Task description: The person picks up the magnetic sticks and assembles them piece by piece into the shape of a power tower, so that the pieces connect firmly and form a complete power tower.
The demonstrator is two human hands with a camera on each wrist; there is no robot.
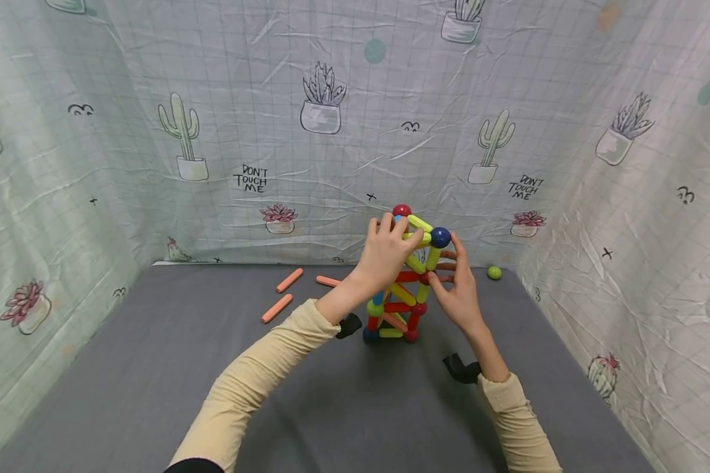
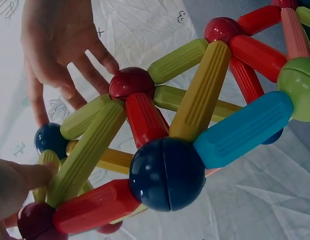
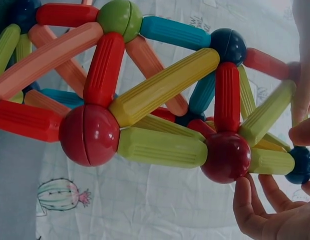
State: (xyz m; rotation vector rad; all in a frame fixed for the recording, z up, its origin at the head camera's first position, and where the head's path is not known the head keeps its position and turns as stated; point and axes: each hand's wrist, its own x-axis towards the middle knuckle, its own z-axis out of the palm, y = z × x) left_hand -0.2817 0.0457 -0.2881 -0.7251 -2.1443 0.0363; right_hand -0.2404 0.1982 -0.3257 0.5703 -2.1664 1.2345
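Note:
A tall tower of magnetic sticks and balls (image 1: 398, 307) stands on the grey table, in red, lime, yellow, blue and salmon. My left hand (image 1: 384, 253) reaches over its top and pinches a lime stick (image 1: 417, 238) beside a dark blue ball (image 1: 440, 237). On the right side, my right hand (image 1: 460, 294) holds the tower's upper corner. Its thumb is on a red ball (image 3: 226, 157) and a finger is at the dark blue ball above. In the right wrist view, a yellow stick (image 3: 165, 87) slants across one tower face. Some fingertips are hidden behind the pieces.
Loose salmon sticks (image 1: 289, 280) lie on the table left of the tower, one partly behind my left forearm. A small lime ball (image 1: 494, 272) sits at the back right. Patterned cloth (image 1: 225, 131) hangs behind and along both sides.

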